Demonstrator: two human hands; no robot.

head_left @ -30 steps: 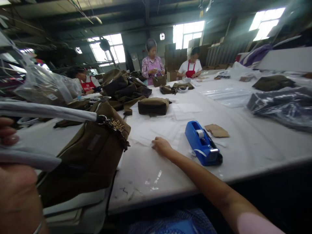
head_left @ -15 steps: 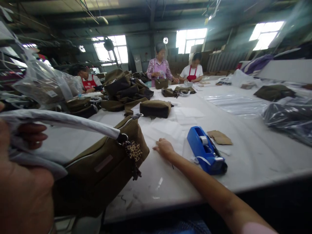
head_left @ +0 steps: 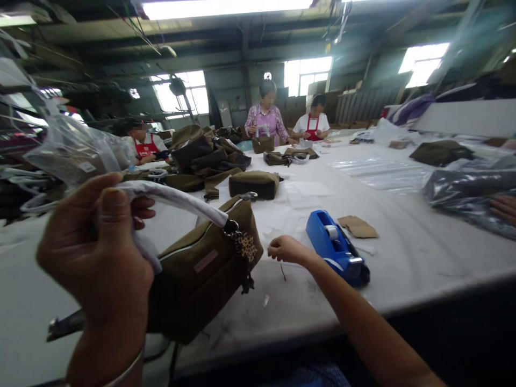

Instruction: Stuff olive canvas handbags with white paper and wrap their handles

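Observation:
My left hand [head_left: 100,252] is closed around the white-wrapped handle [head_left: 181,201] of an olive-brown bag [head_left: 197,290], which hangs tilted above the near table edge. A leopard-print charm [head_left: 246,247] dangles from the handle ring. Just right of the bag, over the table, my right hand [head_left: 288,250] has its fingers curled together; anything between them is too small to make out. Beside that hand stands a blue tape dispenser [head_left: 336,247].
Brown paper [head_left: 358,226] lies behind the dispenser. Another olive bag [head_left: 255,185] and a bag pile [head_left: 209,153] are further back. Plastic-wrapped goods [head_left: 467,191] lie at right, with another person's hand [head_left: 503,208] on them. Three people work across the table [head_left: 411,258].
The bag and my left hand have shifted right and more of both shows. My right hand's fingers have drawn together, closer to the bag. Another person's hand has appeared at the right edge.

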